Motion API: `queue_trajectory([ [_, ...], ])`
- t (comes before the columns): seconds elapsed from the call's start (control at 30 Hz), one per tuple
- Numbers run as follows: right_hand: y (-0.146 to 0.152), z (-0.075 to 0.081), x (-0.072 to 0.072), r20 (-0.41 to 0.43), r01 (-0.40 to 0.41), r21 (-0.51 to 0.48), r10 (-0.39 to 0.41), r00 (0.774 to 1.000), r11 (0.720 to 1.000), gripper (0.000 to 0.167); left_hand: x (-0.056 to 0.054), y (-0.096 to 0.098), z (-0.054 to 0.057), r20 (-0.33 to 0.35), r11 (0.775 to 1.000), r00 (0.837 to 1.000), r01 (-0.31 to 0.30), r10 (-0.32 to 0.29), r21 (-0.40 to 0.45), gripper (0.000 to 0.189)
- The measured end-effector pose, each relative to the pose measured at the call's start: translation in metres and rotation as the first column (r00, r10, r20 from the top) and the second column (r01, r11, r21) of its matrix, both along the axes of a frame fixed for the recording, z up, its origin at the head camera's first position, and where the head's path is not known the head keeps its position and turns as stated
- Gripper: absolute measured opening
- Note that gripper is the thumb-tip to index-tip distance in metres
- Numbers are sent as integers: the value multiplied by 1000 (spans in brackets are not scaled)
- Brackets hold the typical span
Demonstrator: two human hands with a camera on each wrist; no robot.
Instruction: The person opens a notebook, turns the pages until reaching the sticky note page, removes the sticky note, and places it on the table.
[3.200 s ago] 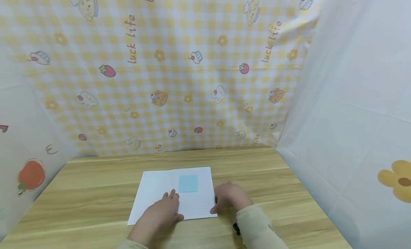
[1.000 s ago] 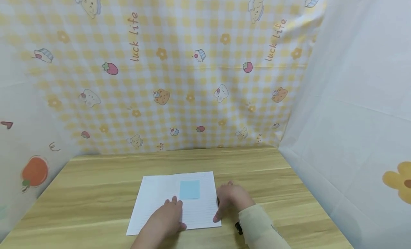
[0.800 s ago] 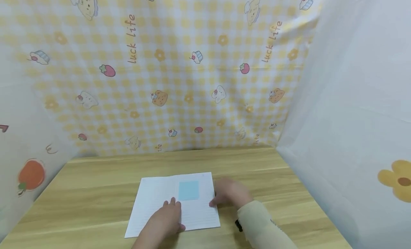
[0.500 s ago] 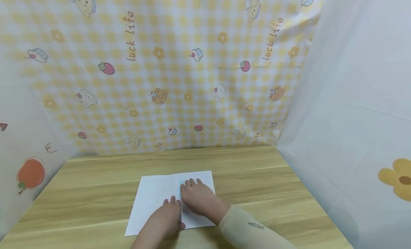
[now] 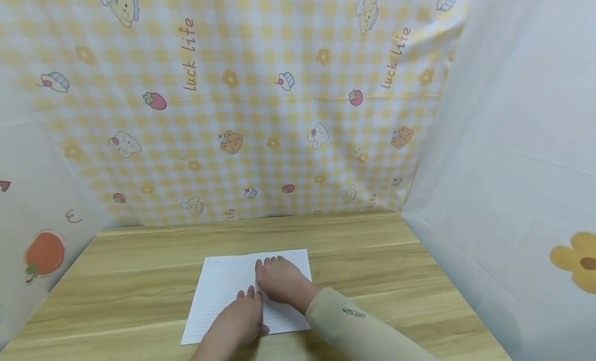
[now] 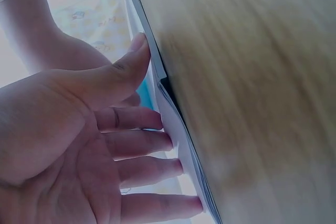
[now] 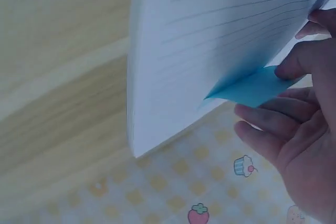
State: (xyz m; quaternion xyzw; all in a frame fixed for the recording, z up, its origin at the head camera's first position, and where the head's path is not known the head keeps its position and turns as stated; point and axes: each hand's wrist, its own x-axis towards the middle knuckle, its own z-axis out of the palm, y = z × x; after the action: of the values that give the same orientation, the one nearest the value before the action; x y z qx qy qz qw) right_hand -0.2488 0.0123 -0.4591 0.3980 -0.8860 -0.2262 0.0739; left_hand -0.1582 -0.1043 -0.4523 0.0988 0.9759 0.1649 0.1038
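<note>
An open lined notebook [image 5: 223, 278] lies on the wooden table in the head view. My left hand [image 5: 237, 317] rests on it near the middle fold, fingers extended; in the left wrist view the thumb [image 6: 123, 72] lies by the notebook's near edge. Over the right page, my right hand [image 5: 281, 281] pinches a light blue sticky note [image 7: 252, 90]. One side of the note is lifted and bent away from the page, while the opposite side still touches it. From the head view, the right hand hides the note.
Wooden tabletop [image 5: 382, 268] surrounds the notebook. A yellow checked cloth [image 5: 261, 113] hangs behind the table, and a white sheet [image 5: 503, 144] hangs along the right side.
My right hand has moved left from beside the notebook's right edge onto the right page, covering and taking hold of the blue sticky note. The left hand stays at the fold.
</note>
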Motion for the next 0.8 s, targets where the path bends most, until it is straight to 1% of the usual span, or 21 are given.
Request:
queue_trajectory([
  [0.07, -1, -1, -1, 62, 48, -36, -46, 997, 998, 30, 1, 0, 0, 1, 1000, 1000, -3, 3, 1, 79],
  [0.13, 0, -2, -2, 107, 81, -58, -74, 991, 995, 16, 2, 0, 0, -2, 1000, 1000, -4, 4, 0, 78],
  [0.17, 1, -3, -3, 123, 92, -64, -84, 989, 994, 11, 2, 0, -1, -4, 1000, 1000, -3, 3, -2, 77],
  [0.2, 2, -3, -4, 133, 100, -67, -91, 987, 993, 9, 2, 0, -1, -4, 1000, 1000, -2, 2, -3, 77],
  [0.3, 7, -2, -8, 170, 136, -108, -116, 979, 985, 10, 2, 0, 0, -7, 1000, 1000, -3, 3, -8, 77],
  [0.37, 11, 0, -11, 227, 180, -160, -141, 964, 971, 13, 2, 0, 0, -7, 1000, 1000, -3, 3, -13, 77],
  [0.4, 13, 1, -13, 266, 204, -196, -149, 953, 959, 13, 2, 1, 0, -3, 1000, 1000, -5, 5, -13, 77],
  [0.43, 16, 3, -15, 313, 234, -243, -152, 937, 942, 16, 2, 1, 0, -1, 1000, 1000, -8, 7, -14, 77],
  [0.47, 19, 4, -17, 358, 264, -296, -150, 921, 918, 19, 2, 1, 0, 2, 1000, 1000, -10, 10, -14, 77],
  [0.5, 22, 4, -20, 407, 296, -357, -137, 903, 886, 21, 2, 2, 0, 7, 1000, 1000, -12, 12, -15, 77],
  [0.53, 26, 3, -22, 458, 330, -423, -116, 882, 844, 22, 2, 2, 0, 12, 1000, 1000, -15, 15, -13, 77],
  [0.57, 31, 3, -24, 509, 369, -479, -90, 856, 796, 22, 2, 3, 0, 17, 1000, 1000, -17, 17, -13, 77],
  [0.6, 36, 2, -26, 556, 409, -532, -59, 829, 741, 23, 3, 3, -1, 21, 1000, 1000, -21, 21, -9, 77],
  [0.67, 46, -1, -31, 628, 492, -607, -2, 778, 625, 28, 3, 4, -1, 23, 1000, 999, -24, 24, -8, 77],
  [0.73, 57, -3, -36, 685, 573, -638, 40, 727, 513, 29, 3, 5, 0, 21, 1000, 999, -28, 28, -7, 77],
  [0.77, 62, -4, -38, 713, 615, -637, 51, 700, 464, 30, 3, 5, 0, 20, 1000, 999, -30, 30, -7, 77],
  [0.8, 67, -4, -39, 738, 657, -635, 67, 671, 406, 32, 3, 5, 1, 21, 999, 999, -35, 35, -5, 76],
])
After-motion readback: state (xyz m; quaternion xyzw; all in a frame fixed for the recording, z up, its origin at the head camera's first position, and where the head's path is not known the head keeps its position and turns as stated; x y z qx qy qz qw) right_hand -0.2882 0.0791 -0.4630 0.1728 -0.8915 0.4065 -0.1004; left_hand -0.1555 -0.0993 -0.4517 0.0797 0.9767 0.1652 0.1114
